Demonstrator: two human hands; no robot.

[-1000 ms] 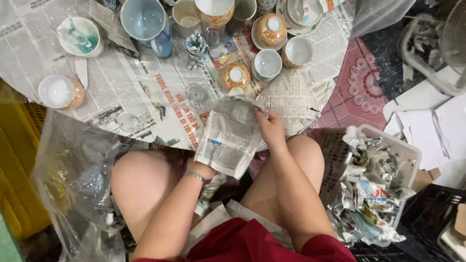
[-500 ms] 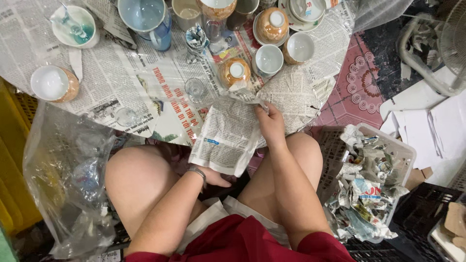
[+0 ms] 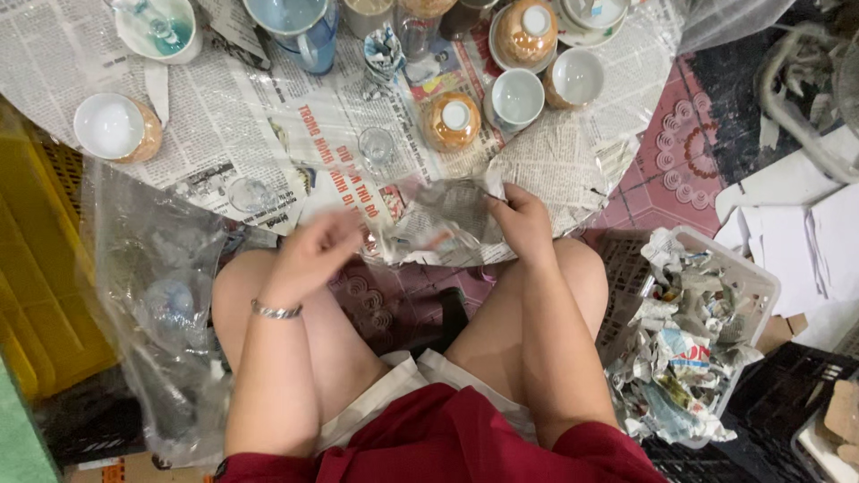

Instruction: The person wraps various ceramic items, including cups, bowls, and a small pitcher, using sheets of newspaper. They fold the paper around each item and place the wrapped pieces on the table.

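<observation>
Your right hand (image 3: 523, 222) pinched the crumpled newspaper sheet (image 3: 440, 224); left hand (image 3: 311, 255), at nine o'clock, blurred, grip unclear. Light, limp, tear-prone paper; hold its edges.

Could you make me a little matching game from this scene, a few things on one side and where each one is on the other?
Things:
1. crumpled newspaper sheet
2. white basket
3. clear plastic bag
4. blue mug

Places:
A. far edge of the table
B. between both hands
C. beside the person's right knee
D. beside the person's left knee

Pairs: 1-B, 2-C, 3-D, 4-A
</observation>
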